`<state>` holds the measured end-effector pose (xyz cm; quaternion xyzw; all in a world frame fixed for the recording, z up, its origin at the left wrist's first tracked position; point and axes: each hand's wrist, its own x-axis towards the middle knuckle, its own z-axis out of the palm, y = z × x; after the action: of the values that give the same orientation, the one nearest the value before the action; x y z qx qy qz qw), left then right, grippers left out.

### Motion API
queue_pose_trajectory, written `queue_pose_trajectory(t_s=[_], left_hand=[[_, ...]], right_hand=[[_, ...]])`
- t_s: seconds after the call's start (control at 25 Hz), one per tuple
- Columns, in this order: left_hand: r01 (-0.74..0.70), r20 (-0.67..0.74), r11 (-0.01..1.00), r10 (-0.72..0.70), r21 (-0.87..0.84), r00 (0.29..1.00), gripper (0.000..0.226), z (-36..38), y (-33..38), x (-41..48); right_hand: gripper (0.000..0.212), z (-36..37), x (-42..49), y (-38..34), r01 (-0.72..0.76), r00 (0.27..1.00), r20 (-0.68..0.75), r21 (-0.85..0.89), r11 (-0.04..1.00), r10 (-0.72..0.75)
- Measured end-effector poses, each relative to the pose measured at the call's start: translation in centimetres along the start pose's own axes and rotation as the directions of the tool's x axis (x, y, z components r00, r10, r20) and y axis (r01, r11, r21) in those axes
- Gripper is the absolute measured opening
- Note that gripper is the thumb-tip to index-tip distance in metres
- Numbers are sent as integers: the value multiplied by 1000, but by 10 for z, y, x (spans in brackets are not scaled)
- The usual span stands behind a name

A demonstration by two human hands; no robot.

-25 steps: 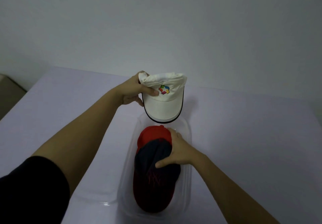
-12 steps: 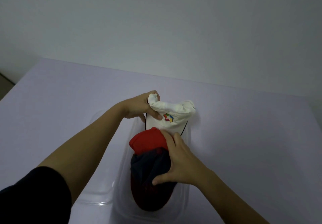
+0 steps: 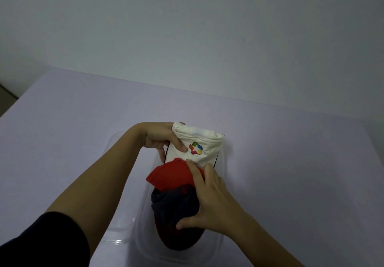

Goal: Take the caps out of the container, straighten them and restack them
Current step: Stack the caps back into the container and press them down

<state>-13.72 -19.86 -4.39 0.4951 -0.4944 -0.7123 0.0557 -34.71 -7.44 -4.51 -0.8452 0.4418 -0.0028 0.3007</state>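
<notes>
White cotton is bunched in my left hand (image 3: 161, 140): I pinch the crumpled crown of the white cap (image 3: 197, 146) between thumb and fingers, my thumb lying just beside its small multicoloured logo (image 3: 195, 148). That cap hangs brim-down at the far end of the clear plastic container (image 3: 223, 163), its dark-edged brim tucked behind the red cap (image 3: 170, 176). My right hand (image 3: 209, 202) is closed over the caps that sit in the container, fingertips pressing on the red cap's crown where it meets the white brim, thumb hooked low against the dark navy cap (image 3: 176, 204) beneath. The red and navy caps lie nested together, filling the container from its middle to its near end, the navy cloth rumpled and a dark red brim showing at the bottom. A second clear piece, perhaps a lid (image 3: 116, 233), lies on the pale lilac table (image 3: 291, 163) just left of the container; I cannot tell exactly what it is. My left sleeve (image 3: 45, 244) is black.
</notes>
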Motion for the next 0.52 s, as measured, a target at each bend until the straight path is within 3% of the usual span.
queue_pose_trajectory(t_s=[0.12,0.24,0.4,0.52], left_hand=[[-37,21,999,38,-23,999,40,0,0,-3],[29,16,1000,-29,5,999,36,4,0,0],[-1,-132,998,-7,-61,991,34,17,-13,18],[39,-112,999,-36,32,993,29,22,-27,24]], right_hand=[[128,0,-3,-1,1,1000,-9,-24,1000,-1],[128,1,-3,4,-6,1000,3,-13,1000,6],[131,0,7,16,-29,998,60,21,999,28],[135,-6,11,24,-10,995,101,128,992,-3]])
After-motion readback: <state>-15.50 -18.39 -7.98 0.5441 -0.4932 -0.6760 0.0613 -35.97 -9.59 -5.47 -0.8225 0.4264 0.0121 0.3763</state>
